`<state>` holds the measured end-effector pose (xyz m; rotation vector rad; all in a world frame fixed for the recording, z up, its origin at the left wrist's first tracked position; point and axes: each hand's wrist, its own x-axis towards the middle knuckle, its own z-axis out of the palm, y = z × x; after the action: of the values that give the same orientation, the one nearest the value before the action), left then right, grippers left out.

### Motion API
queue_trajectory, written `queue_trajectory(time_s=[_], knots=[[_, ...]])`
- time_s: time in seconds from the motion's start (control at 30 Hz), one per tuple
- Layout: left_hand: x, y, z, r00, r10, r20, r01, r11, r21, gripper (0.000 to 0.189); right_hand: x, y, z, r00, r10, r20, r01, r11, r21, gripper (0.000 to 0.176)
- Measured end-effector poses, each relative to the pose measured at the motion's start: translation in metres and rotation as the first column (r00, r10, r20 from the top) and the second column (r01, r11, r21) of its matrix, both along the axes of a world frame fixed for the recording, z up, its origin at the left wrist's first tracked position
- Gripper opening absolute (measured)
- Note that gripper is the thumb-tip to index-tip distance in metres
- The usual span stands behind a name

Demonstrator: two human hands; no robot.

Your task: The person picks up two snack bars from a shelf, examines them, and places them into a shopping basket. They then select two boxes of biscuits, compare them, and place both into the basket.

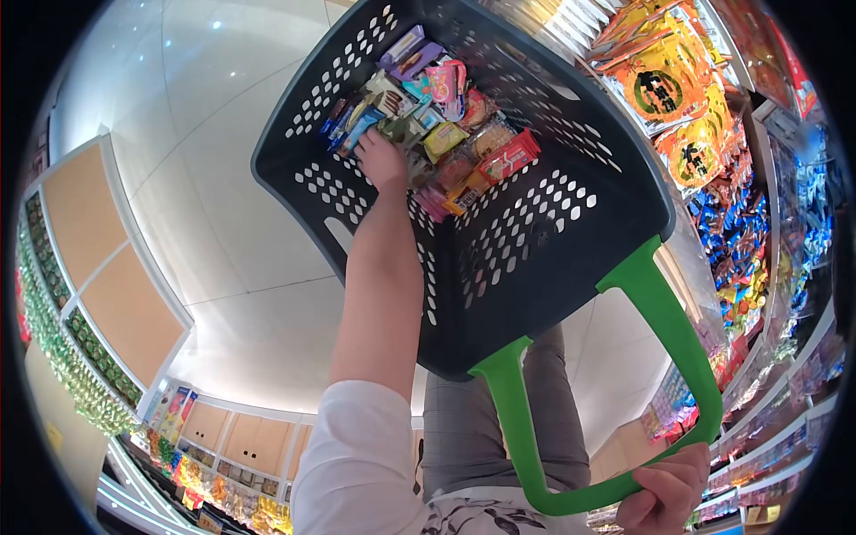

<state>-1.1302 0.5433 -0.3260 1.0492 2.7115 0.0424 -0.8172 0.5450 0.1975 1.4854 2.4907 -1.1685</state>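
Note:
A dark grey shopping basket point(526, 259) with hole-patterned walls hangs tilted before me, its green handle point(695, 366) swung toward my body. My right hand point(664, 490) is closed around the handle's lower right corner. My left arm reaches inside, where my left hand point(382, 160) has its fingers closed at the lower end of a light blue snack packet point(364, 123); the fingertips are partly hidden. Around it lie several wrapped snacks, among them a purple packet point(417, 61), a pink pouch point(444, 87), a yellow packet point(444, 140) and a red packet point(510, 155).
On the right, shelves hold orange snack bags point(660, 94) and blue-wrapped sweets point(727, 218). Wooden-fronted cabinets point(89, 209) stand at the left, with more goods at the lower left. Pale floor tiles point(232, 116) stretch beside the basket. My legs point(477, 428) are below it.

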Motion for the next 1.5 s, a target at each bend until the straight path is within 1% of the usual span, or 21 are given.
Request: queue_trajectory(time_s=[0.13,0.23,0.33,0.43,0.53,0.63,0.83,0.93,1.03,1.13,1.23,1.33,1.43,1.5], knots=[[0.004,0.003,0.002,1.0,0.025,-0.019,-0.025,0.999,0.033,0.047,0.003,0.001,0.0,1.0,0.03,-0.004,-0.03,1.0,0.007,0.011],[0.0,0.0,0.004,0.998,-0.061,0.022,0.061,0.998,0.004,0.051,0.002,0.001,-0.001,0.999,0.023,-0.027,-0.024,1.0,-0.001,0.011],[-0.002,0.002,0.002,0.999,-0.032,-0.032,0.033,0.999,0.014,0.054,0.003,0.002,-0.001,0.999,0.026,-0.031,-0.026,1.0,0.002,0.01],[-0.004,-0.003,-0.006,0.996,-0.087,-0.016,0.088,0.995,0.041,0.055,0.005,0.001,0.0,0.999,0.028,-0.029,-0.028,1.0,-0.012,0.01],[-0.003,-0.012,-0.02,0.997,0.053,0.064,-0.056,0.998,0.04,0.055,0.004,0.003,0.001,0.999,0.04,-0.027,-0.041,0.999,-0.03,0.011],[-0.006,-0.01,-0.023,0.978,0.16,0.134,-0.152,0.986,-0.07,0.053,0.004,0.003,0.001,0.999,0.04,-0.036,-0.041,0.999,-0.024,0.012],[-0.007,-0.017,-0.036,0.995,0.041,0.091,-0.045,0.998,0.045,0.048,0.002,0.004,-0.001,0.998,0.038,-0.054,-0.038,0.999,-0.005,0.013],[-0.003,-0.011,-0.022,0.995,0.099,-0.02,-0.099,0.995,-0.026,0.047,0.001,0.004,-0.001,0.998,0.033,-0.047,-0.033,0.999,0.004,0.013],[0.005,-0.004,-0.009,0.97,0.233,-0.069,-0.236,0.971,-0.039,0.043,0.001,0.005,-0.001,0.998,0.036,-0.049,-0.036,0.999,-0.003,0.013],[0.012,-0.004,-0.021,0.929,0.366,-0.045,-0.367,0.93,-0.004,0.036,0.002,0.004,-0.002,0.997,0.039,-0.059,-0.039,0.999,0.0,0.013],[0.013,-0.005,-0.021,0.993,0.11,-0.037,-0.108,0.993,0.051,0.027,0.003,0.005,-0.001,0.997,0.043,-0.056,-0.043,0.999,0.005,0.013],[0.013,0.0,-0.018,0.995,0.083,-0.053,-0.082,0.996,0.021,0.021,0.002,0.005,-0.001,0.997,0.042,-0.06,-0.042,0.999,0.0,0.012],[0.014,-0.003,-0.014,1.0,-0.016,0.011,0.016,1.0,-0.019,0.02,0.002,0.007,-0.002,0.997,0.046,-0.065,-0.046,0.999,0.002,0.014],[0.017,-0.007,-0.019,0.998,0.017,0.068,-0.016,1.0,-0.016,0.021,0.003,0.006,-0.001,0.996,0.043,-0.072,-0.043,0.999,-0.001,0.018]])
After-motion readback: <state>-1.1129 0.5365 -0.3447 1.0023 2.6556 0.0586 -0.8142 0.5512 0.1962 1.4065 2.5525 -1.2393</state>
